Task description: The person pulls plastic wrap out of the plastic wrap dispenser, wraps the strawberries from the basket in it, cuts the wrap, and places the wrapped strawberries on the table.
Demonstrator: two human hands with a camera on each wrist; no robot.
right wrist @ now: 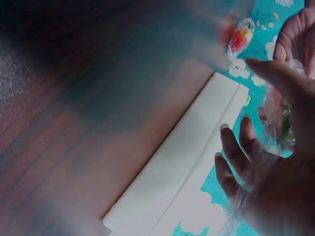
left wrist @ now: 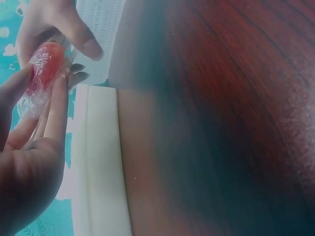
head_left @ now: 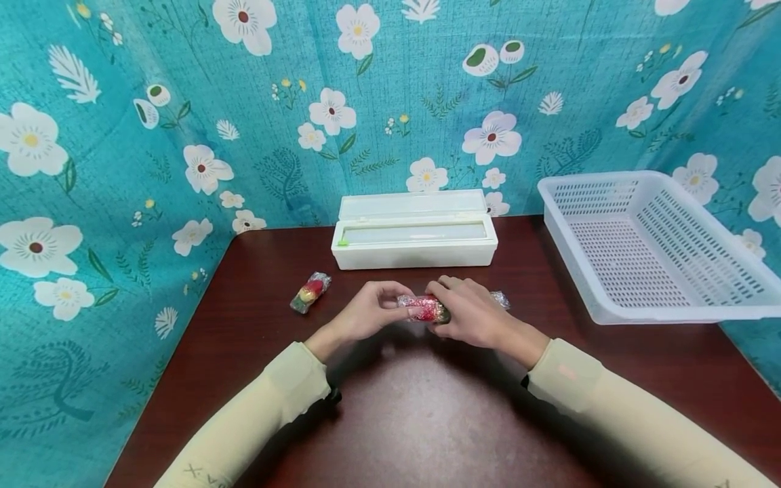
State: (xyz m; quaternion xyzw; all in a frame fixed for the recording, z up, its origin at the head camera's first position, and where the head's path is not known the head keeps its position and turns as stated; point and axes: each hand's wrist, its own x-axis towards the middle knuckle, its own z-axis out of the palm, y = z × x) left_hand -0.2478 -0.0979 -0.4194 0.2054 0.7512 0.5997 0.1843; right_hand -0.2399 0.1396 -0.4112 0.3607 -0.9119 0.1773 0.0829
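A bundle of red and green pieces in clear plastic wrap [head_left: 428, 309] is between both hands above the table. My left hand [head_left: 369, 310] pinches its left end between thumb and fingers; the left wrist view shows the red part [left wrist: 48, 66] under the crinkled film. Curved over the other end, my right hand [head_left: 466, 312] holds the bundle from above, its thumb apart in the right wrist view. A loose tail of film [head_left: 502, 299] sticks out beyond the right hand. Left of the hands, a second wrapped bundle [head_left: 311, 292], red, yellow and green, lies on the table.
Behind the hands stands a white plastic-wrap dispenser box [head_left: 415, 257] with its clear lid raised. A white slotted basket [head_left: 683, 314] is at the right back of the dark wooden table [head_left: 390, 434]. A blue floral curtain [head_left: 390, 88] hangs behind.
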